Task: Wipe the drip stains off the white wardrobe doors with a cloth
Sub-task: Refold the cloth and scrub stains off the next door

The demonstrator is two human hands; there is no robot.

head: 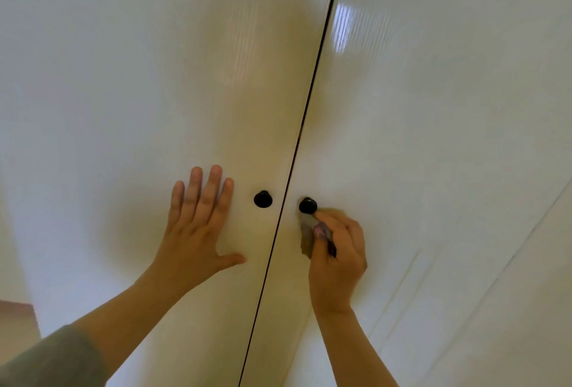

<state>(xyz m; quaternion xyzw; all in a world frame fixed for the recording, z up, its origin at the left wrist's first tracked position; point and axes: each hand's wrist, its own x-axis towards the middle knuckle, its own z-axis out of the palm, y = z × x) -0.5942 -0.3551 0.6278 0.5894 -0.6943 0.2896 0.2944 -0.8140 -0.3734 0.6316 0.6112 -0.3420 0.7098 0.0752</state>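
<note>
The left door [123, 77] carries your left hand [198, 232], flat, fingers straight and apart. On the right door [448, 139], beside its inner edge, your right hand [339, 259] (the working one) pinches the cloth [308, 238], long axis vertical, just under the knob [308, 205].

The right hand [339, 255] covers most of the cloth [306, 233].
</note>
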